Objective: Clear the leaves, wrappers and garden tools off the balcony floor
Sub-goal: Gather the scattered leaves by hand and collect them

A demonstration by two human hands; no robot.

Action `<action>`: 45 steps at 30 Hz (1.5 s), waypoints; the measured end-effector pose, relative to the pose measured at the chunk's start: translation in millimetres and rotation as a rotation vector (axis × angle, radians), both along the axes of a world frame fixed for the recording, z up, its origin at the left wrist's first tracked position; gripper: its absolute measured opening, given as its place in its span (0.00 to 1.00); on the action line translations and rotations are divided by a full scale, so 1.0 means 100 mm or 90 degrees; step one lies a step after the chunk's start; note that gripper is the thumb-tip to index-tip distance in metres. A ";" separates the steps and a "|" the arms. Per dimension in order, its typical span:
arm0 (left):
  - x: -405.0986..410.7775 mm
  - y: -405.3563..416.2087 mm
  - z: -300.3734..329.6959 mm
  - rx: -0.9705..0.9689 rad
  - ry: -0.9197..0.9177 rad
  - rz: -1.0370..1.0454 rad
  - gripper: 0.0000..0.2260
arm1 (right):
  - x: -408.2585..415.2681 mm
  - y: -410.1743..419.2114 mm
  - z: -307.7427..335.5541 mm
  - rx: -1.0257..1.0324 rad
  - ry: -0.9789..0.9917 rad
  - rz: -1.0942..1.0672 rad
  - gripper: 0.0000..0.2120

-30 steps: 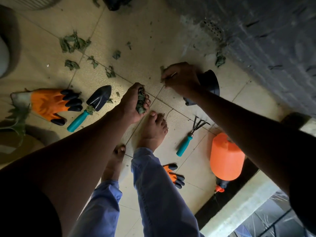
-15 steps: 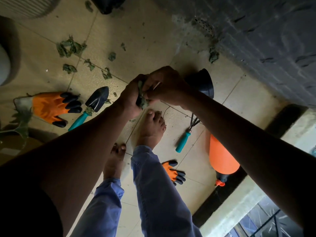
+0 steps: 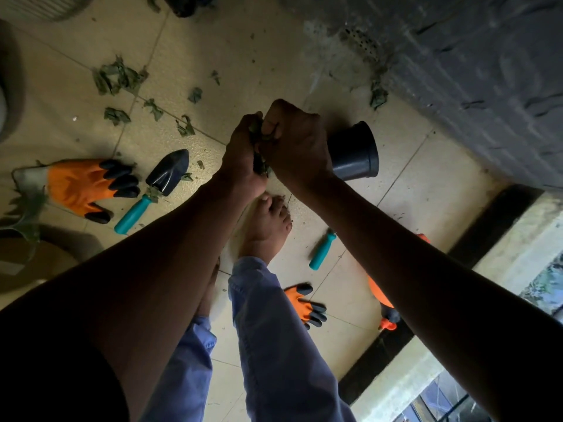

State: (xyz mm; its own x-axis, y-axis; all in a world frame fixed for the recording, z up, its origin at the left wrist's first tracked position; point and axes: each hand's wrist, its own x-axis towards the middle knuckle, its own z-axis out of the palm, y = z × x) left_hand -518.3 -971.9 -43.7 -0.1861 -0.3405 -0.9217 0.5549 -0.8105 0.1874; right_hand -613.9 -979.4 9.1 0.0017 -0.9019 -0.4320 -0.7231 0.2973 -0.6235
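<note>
My left hand (image 3: 240, 156) grips a bunch of green leaves (image 3: 259, 167) above the tiled floor. My right hand (image 3: 297, 144) is pressed against it, fingers curled round the top of the same bunch. More torn leaves (image 3: 117, 77) lie scattered on the tiles at the upper left, and one clump (image 3: 377, 95) sits by the dark wall. A black trowel with a teal handle (image 3: 152, 190) lies left of my hands. A teal-handled hand rake (image 3: 323, 251) lies partly under my right forearm. Orange and black gloves lie at the left (image 3: 82, 185) and near my leg (image 3: 304, 304).
A black plastic pot (image 3: 355, 152) lies on its side just right of my hands. An orange sprayer bottle (image 3: 382, 296) is mostly hidden under my right arm. My bare feet (image 3: 265, 226) stand below the hands. A dark wall (image 3: 472, 71) runs along the right, a ledge (image 3: 426, 360) lower right.
My right hand left the floor by the pot and came over to my left hand. Both hands now hold the leaf bunch together, slightly higher in view.
</note>
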 end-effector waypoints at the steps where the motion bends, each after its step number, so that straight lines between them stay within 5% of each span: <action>1: -0.02 -0.01 0.00 0.014 0.008 0.011 0.15 | 0.01 0.03 0.00 -0.014 0.009 0.005 0.03; 8: -0.08 -0.17 0.04 0.009 0.108 0.055 0.28 | -0.08 0.22 -0.01 -0.085 0.126 0.150 0.12; 13: -0.15 -0.20 0.02 0.072 -0.011 0.019 0.18 | -0.21 0.29 -0.03 -0.123 0.153 0.189 0.12; 22: -0.28 -0.17 -0.04 0.073 0.012 0.014 0.19 | -0.37 0.22 -0.16 -0.077 0.161 0.113 0.12; 26: -0.35 -0.21 -0.09 0.064 -0.072 -0.057 0.19 | -0.42 0.20 -0.16 -0.112 0.251 0.162 0.12; 31: -0.40 -0.25 -0.17 0.077 -0.130 -0.070 0.14 | -0.57 0.13 -0.24 -0.130 0.185 0.161 0.18; 35: -0.49 -0.33 -0.24 0.079 -0.139 -0.111 0.12 | -1.01 -0.14 -0.64 -0.044 0.383 0.057 0.14; 40: -0.54 -0.40 -0.42 0.076 -0.109 -0.107 0.12 | -1.55 -0.54 -1.08 0.228 0.459 0.026 0.29; 45: -0.49 -0.40 -0.50 0.066 -0.097 -0.105 0.10 | -1.72 -0.66 -1.24 0.115 0.498 0.133 0.21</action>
State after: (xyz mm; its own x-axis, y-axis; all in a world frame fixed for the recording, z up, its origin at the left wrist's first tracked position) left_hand -566.9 -1012.1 -93.7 -0.0873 -0.2197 -0.9717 0.3853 -0.9069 0.1705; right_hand -785.7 -1045.4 -114.7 -0.2003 -0.8325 -0.5165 -0.9794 0.1571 0.1267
